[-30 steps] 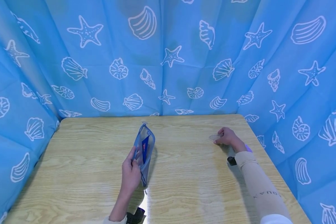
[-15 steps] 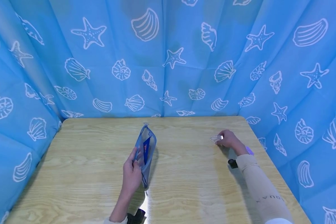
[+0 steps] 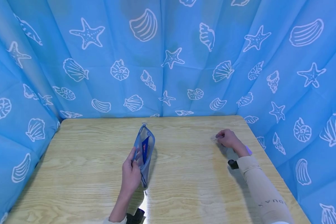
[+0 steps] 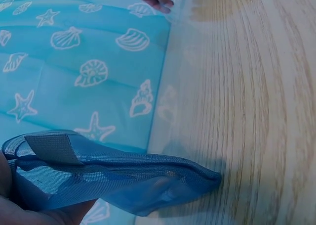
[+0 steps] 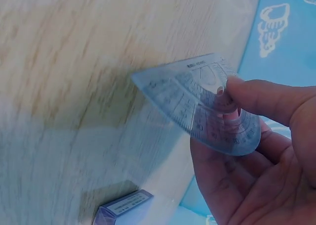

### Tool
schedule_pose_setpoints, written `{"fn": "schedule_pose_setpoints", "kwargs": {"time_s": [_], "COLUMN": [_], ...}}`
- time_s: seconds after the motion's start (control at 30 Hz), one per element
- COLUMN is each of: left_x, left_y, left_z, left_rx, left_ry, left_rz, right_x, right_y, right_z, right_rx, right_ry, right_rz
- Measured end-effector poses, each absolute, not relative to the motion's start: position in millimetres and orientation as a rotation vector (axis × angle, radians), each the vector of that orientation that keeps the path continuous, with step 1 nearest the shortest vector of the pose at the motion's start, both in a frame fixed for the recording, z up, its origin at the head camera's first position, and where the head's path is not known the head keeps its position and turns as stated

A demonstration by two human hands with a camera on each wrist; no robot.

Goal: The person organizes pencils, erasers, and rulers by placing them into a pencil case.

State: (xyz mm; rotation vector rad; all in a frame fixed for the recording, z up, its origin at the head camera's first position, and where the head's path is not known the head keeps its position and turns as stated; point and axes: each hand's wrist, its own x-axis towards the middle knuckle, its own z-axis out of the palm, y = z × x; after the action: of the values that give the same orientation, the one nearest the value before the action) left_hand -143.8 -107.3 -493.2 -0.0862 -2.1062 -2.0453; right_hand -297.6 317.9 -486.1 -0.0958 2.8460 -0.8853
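My left hand [image 3: 131, 174] grips the near left side of a blue mesh zipper pouch [image 3: 146, 175]. The pouch's mouth gapes upward, and a dark blue flat item [image 3: 144, 149] with a small red mark shows inside it. In the left wrist view, the mesh pouch [image 4: 123, 180] leans over the tabletop. Toward the table's far right, my right hand [image 3: 228, 139] pinches a clear plastic protractor [image 5: 197, 104] between thumb and fingers. The right wrist view shows the protractor tilted, its printed scale visible and part of it covered by the thumb.
A small purple box [image 3: 249, 150] lies on the table beside my right wrist; the right wrist view shows its labelled side [image 5: 126, 205]. Blue curtains with white shell prints [image 3: 162, 62] hang along the back and both sides of the wooden table [image 3: 182, 174].
The protractor has turned slightly in my right hand, its glare gone from the head view. My left hand and the pouch have stayed nearly still.
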Motion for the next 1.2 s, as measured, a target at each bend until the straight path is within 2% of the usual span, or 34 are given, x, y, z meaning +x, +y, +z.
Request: {"fn": "schedule_pose_setpoints", "kwargs": {"time_s": [0.27,0.57,0.93,1.2], "left_x": [-145.0,-144.1,-143.0,-144.2], "left_y": [-107.5,-107.8,-109.3,-108.4], "left_z": [-492.7,-493.9,-493.1,-493.8], "left_rx": [-0.087,-0.088,-0.075,-0.081], "left_ry": [-2.102,-2.108,-2.111,-2.097], "left_rz": [-2.046,-2.049,-2.058,-2.066], "right_x": [-292.9,-290.6,-285.3,-282.2], "right_y": [314.3,315.3,312.9,308.0], "right_z": [-483.4,-487.8,-496.1,-497.6], "right_rx": [-0.052,-0.174,-0.156,-0.122], "right_ry": [2.824,2.811,2.687,2.616], "right_rz": [-0.99,-1.189,-1.502,-1.569]}}
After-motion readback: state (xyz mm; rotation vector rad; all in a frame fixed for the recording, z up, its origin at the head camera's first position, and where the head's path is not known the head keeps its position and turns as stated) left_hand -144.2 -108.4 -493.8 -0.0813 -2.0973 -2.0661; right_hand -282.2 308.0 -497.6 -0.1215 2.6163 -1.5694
